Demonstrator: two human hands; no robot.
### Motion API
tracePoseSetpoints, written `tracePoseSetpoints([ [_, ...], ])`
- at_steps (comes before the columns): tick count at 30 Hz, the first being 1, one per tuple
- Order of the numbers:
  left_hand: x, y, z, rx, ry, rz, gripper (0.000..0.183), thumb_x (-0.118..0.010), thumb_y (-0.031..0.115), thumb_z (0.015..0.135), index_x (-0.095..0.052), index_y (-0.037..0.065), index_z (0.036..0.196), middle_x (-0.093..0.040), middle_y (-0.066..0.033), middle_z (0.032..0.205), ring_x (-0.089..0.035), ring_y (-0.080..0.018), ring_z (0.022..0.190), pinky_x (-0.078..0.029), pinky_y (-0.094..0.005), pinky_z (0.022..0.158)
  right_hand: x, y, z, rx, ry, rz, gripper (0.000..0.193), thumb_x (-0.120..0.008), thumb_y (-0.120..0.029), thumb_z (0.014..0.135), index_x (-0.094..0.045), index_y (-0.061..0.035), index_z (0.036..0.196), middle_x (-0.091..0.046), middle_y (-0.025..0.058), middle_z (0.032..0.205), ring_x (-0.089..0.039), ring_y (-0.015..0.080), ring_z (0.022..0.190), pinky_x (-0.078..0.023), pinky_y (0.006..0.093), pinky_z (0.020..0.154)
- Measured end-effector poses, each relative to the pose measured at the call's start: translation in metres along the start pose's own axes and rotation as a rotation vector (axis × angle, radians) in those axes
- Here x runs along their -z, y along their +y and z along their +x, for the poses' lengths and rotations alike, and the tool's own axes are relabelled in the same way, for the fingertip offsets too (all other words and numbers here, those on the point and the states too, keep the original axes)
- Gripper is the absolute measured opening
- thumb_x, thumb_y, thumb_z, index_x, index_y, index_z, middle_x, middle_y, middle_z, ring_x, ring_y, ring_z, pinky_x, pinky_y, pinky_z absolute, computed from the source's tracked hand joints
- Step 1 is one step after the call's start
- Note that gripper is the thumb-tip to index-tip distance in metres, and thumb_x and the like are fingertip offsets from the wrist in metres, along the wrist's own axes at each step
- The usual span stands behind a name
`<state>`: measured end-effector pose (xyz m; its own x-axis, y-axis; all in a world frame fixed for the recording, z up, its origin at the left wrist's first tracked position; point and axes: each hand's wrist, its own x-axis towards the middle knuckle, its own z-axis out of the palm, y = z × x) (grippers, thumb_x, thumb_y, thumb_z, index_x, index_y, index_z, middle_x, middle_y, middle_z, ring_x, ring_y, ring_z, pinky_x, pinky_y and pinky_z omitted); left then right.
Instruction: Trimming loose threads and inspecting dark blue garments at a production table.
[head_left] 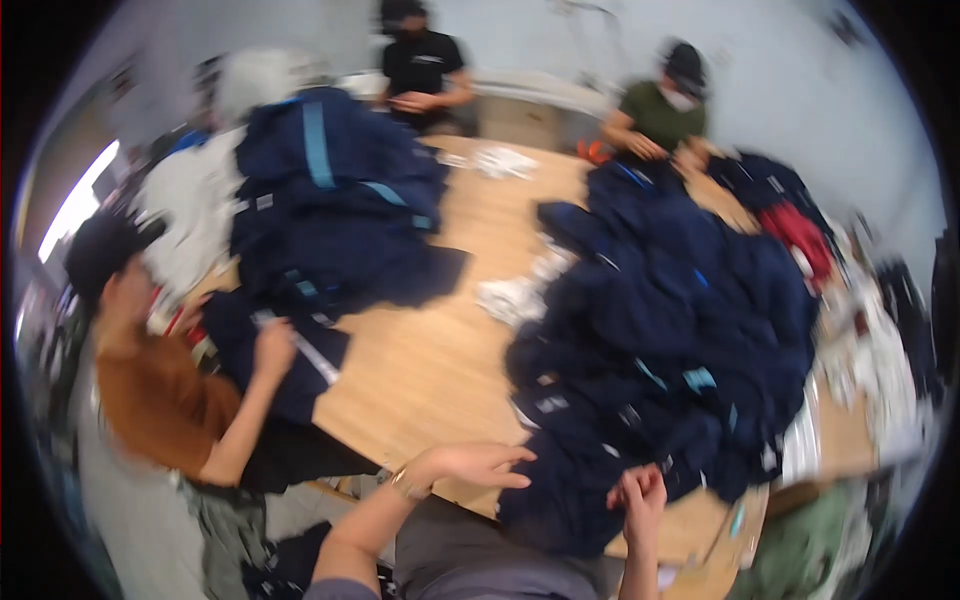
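Navy garment [565, 505]: lower centre of frame, on tabletop [410, 370] | left hand [478, 464] empty, fingers outstretched; right hand [638, 489] curled, can't tell from here if holding | probably soft, floppy; best gripped by two edges

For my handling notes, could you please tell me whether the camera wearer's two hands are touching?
Apart: the head view shows navy fabric in the gap between the left hand and right hand.

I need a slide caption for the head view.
Left hand and right hand by navy garments piled on a table.
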<state>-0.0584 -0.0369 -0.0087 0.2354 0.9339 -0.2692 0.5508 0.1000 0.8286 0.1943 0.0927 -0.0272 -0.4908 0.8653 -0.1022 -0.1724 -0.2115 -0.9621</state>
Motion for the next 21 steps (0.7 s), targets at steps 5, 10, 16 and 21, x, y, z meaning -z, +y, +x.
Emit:
tracePoseSetpoints([
  [5, -0.091, 0.005, -0.001, 0.073, -0.019, -0.525, 0.049, -0.052, 0.028, 0.092, -0.038, 0.003, 0.131, -0.053, -0.0152, 0.118, -0.051, -0.0201, 0.109, -0.041, -0.0311, 0.091, 0.012, 0.007, 0.01, 0.029, 0.146, 0.01, 0.019, -0.063, -0.012, 0.084, -0.051, -0.0053, 0.071, -0.054, 0.0033, 0.055, -0.05, 0.0083, 0.045, -0.041, 0.0201, 0.042],
  [10, -0.131, 0.017, -0.011, 0.1, 0.0, -0.569, 0.05, -0.054, 0.036, 0.089, -0.043, 0.007, 0.129, -0.053, -0.0176, 0.121, -0.05, -0.0231, 0.115, -0.042, -0.0317, 0.091, 0.021, -0.012, 0.06, 0.166, 0.217, -0.071, 0.018, -0.064, -0.016, 0.084, -0.055, -0.003, 0.077, -0.054, 0.0024, 0.054, -0.048, 0.0073, 0.043, -0.037, 0.0189, 0.04],
  [16, -0.112, 0.027, -0.03, 0.111, 0.322, -0.372, 0.048, -0.059, 0.032, 0.086, -0.049, 0.002, 0.121, -0.058, -0.0204, 0.109, -0.057, -0.0287, 0.101, -0.045, -0.0342, 0.084, 0.028, -0.023, 0.096, 0.318, 0.205, -0.542, 0.029, -0.072, -0.018, 0.077, -0.051, -0.004, 0.064, -0.05, -0.0016, 0.054, -0.041, 0.0067, 0.05, -0.032, 0.0224, 0.047],
  [21, -0.104, 0.018, -0.027, 0.142, 0.484, -0.614, 0.04, -0.056, 0.025, 0.089, -0.05, 0.0, 0.119, -0.06, -0.0156, 0.108, -0.057, -0.0198, 0.101, -0.046, -0.0301, 0.083, 0.017, 0.0, 0.067, 0.742, -0.033, -1.387, 0.017, -0.072, -0.015, 0.065, -0.058, -0.006, 0.064, -0.057, 0.0061, 0.07, -0.058, 0.0235, 0.077, -0.037, 0.0428, 0.089],
])
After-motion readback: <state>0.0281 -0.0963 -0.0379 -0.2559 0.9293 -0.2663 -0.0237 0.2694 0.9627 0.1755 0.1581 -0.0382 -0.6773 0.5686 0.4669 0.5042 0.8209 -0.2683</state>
